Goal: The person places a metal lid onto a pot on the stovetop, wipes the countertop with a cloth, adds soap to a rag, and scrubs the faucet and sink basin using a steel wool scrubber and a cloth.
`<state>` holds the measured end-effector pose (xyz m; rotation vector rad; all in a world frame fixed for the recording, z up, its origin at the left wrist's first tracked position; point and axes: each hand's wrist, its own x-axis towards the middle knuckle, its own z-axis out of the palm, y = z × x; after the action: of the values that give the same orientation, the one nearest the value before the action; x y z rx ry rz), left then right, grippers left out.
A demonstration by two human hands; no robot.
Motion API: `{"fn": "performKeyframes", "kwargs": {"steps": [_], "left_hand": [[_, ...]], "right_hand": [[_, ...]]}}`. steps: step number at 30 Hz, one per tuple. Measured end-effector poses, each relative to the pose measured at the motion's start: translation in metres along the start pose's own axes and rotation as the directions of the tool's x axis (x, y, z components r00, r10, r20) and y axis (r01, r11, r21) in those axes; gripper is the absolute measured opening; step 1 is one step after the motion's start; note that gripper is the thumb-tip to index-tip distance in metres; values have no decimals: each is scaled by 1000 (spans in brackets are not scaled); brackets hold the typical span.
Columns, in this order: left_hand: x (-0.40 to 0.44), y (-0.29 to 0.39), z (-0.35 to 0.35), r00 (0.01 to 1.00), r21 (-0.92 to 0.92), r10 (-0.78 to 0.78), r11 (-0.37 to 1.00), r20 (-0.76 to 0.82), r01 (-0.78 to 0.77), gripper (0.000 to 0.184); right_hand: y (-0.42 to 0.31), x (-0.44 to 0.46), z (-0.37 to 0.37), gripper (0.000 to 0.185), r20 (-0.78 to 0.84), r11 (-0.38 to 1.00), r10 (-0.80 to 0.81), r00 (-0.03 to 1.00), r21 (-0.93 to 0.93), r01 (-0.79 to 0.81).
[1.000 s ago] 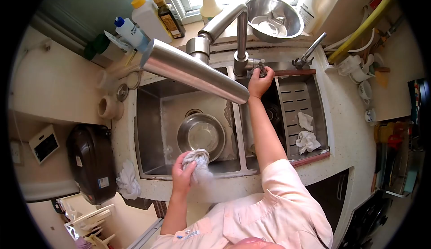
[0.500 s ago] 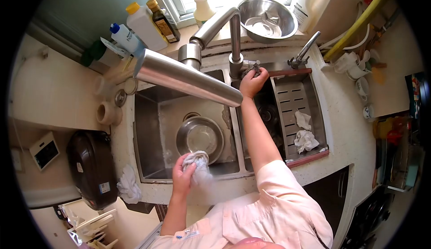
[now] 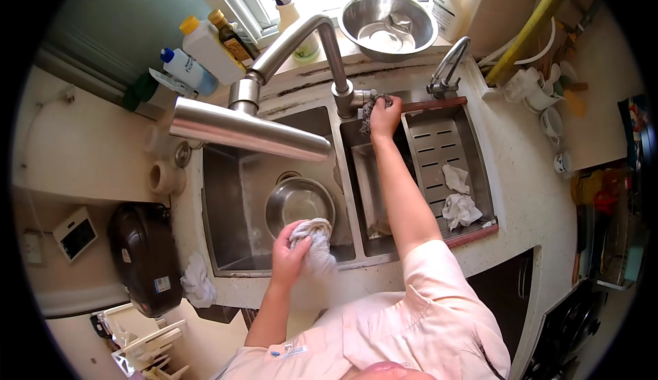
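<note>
My right hand (image 3: 386,117) reaches to the base of the large steel faucet (image 3: 340,97), its fingers closed on a dark grey, mesh-like scouring pad (image 3: 367,115). The pad lies close to the faucet's side lever, and part of it is hidden by the fingers. Lower down, my left hand (image 3: 289,248) grips a bunched white-grey cloth (image 3: 317,243) over the front of the left sink basin (image 3: 226,209). Behind the cloth, a round steel bowl (image 3: 276,209) sits in that basin.
The faucet's thick spout (image 3: 253,133) crosses above the left basin. A slotted tray (image 3: 428,157) on the right carries crumpled white cloths (image 3: 460,211). A steel basin (image 3: 388,27), a spray bottle (image 3: 284,10) and several other bottles line the sill. A small tap (image 3: 445,71) stands behind the tray.
The camera view has shifted a little. My left hand and its cloth have moved slightly right. More of the scouring pad shows beside my right hand, which stays by the faucet base.
</note>
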<state>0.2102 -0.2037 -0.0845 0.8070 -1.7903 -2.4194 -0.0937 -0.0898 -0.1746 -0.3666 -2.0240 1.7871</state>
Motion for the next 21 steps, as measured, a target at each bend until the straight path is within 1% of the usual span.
{"fn": "performKeyframes", "kwargs": {"steps": [1,2,3,5,6,8,9,10,11,12,13,14,15,16,17,18,21], "left_hand": [[-1,-1,2,1000,14,-7,1000,10,7,34],[-1,-2,3,1000,26,-7,1000,23,7,34],[-1,-4,5,999,38,-13,999,31,12,35],[-1,-4,9,1000,45,-8,999,26,7,34],[-1,-4,10,1000,59,0,998,21,-1,34],[-5,-3,10,1000,77,0,997,3,0,34],[-5,-1,11,1000,78,1,997,-7,0,34],[-5,0,11,1000,79,6,997,-13,-5,34],[-5,1,11,1000,85,11,996,-12,-10,34],[-6,2,11,1000,89,14,996,-11,-13,34],[-7,2,12,1000,93,17,996,-9,-16,34],[-7,2,13,1000,92,14,996,-10,-13,34],[-6,0,14,1000,90,10,996,-11,-9,34],[-6,-1,14,1000,90,5,996,-13,-4,34],[-6,-2,14,1000,79,-2,997,-9,3,34],[-5,-4,15,1000,69,-10,998,-6,11,34],[-2,-7,20,1000,57,-28,998,4,28,33]], "right_hand": [[-4,2,-4,20,32,999,27,999,43,-28],[5,-5,-4,20,46,988,-150,988,-10,151],[2,-15,-3,20,13,930,-360,933,-79,359],[-2,-17,0,19,77,847,-482,873,-212,487],[-3,-16,1,19,68,884,-434,898,-161,439],[-3,-12,1,20,67,940,-331,941,-63,335],[4,-8,0,20,94,988,-71,993,142,57],[15,-2,-2,20,171,917,178,969,329,-227],[26,5,-5,21,292,736,389,874,471,-485],[37,14,-12,24,358,514,465,809,635,-577],[41,17,-13,21,133,723,482,866,498,-478],[45,24,-20,20,44,912,275,960,305,-275],[46,28,-25,20,8,996,38,999,79,-38],[25,27,-30,19,42,991,-119,992,63,117],[3,27,-35,18,78,962,-273,959,53,269],[-11,26,-38,17,116,909,-417,902,49,414],[4,46,-22,17,270,918,-381,884,-3,396]]}}
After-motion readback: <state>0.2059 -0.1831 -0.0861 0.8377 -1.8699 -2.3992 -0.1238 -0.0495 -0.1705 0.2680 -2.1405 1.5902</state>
